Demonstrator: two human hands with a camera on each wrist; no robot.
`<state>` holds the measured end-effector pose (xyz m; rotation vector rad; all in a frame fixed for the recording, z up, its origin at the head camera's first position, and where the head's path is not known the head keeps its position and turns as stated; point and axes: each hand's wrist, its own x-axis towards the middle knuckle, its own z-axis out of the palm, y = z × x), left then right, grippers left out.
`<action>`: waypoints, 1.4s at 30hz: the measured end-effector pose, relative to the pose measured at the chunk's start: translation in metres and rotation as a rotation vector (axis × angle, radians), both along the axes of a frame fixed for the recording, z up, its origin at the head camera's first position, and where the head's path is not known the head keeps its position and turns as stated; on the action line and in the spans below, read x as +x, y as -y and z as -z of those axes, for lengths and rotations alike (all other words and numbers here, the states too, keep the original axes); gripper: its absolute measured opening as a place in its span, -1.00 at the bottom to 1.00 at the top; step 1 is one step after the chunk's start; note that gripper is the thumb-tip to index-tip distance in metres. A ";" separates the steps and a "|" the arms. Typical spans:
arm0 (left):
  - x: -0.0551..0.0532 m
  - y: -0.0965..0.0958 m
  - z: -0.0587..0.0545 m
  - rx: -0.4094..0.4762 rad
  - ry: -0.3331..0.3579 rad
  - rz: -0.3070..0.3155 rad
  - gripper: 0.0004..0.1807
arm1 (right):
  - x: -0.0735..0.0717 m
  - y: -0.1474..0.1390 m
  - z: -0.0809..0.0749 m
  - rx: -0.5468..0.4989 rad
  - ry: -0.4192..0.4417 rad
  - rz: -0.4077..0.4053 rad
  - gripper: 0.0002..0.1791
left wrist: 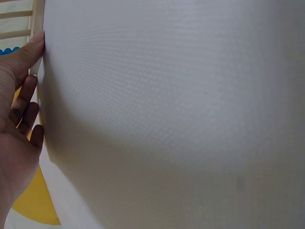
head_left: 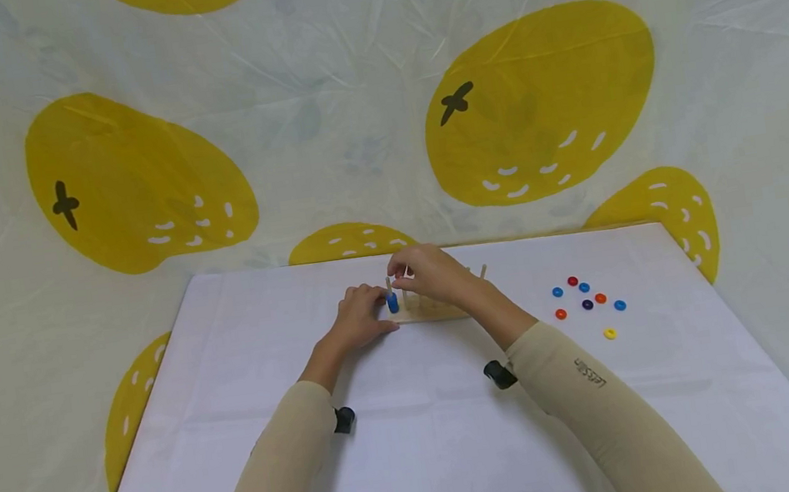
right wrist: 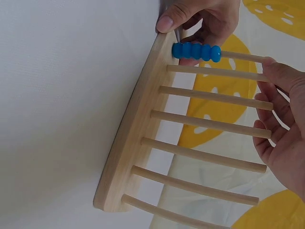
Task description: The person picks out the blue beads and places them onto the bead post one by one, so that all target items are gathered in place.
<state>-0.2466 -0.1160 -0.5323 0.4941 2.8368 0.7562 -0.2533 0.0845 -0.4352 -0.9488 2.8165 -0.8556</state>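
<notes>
A wooden peg board (right wrist: 138, 119) has several thin upright pegs (right wrist: 212, 95) in a row. Several blue beads (right wrist: 195, 51) are stacked at the foot of the peg at its left end; the other pegs are bare in the right wrist view. My left hand (head_left: 361, 315) grips that end of the base, thumb on the front edge and fingers curled behind. My right hand (head_left: 435, 274) is at the tops of the leftmost pegs, thumb right at a peg tip, fingers loosely bent. No bead shows between its fingers.
Loose beads lie scattered on the white table (head_left: 425, 460) right of the board, including a yellow bead (head_left: 610, 334), a dark purple bead (head_left: 588, 304) and red, orange and blue ones. Behind the table hangs a pale cloth (head_left: 352, 159) with large yellow shapes.
</notes>
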 end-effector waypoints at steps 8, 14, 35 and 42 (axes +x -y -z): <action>-0.001 -0.001 0.001 -0.023 0.010 -0.018 -0.33 | 0.003 -0.007 -0.003 -0.011 0.003 -0.001 -0.74; -0.002 -0.002 0.002 -0.031 0.006 -0.018 -0.34 | 0.010 -0.023 -0.009 -0.051 -0.034 0.006 -0.72; 0.000 -0.002 0.000 -0.021 0.023 -0.021 -0.33 | 0.045 -0.124 -0.023 -0.159 -0.190 0.129 -0.67; -0.001 -0.002 0.002 -0.018 0.031 -0.031 -0.33 | 0.052 -0.170 -0.013 -0.106 -0.219 0.202 -0.65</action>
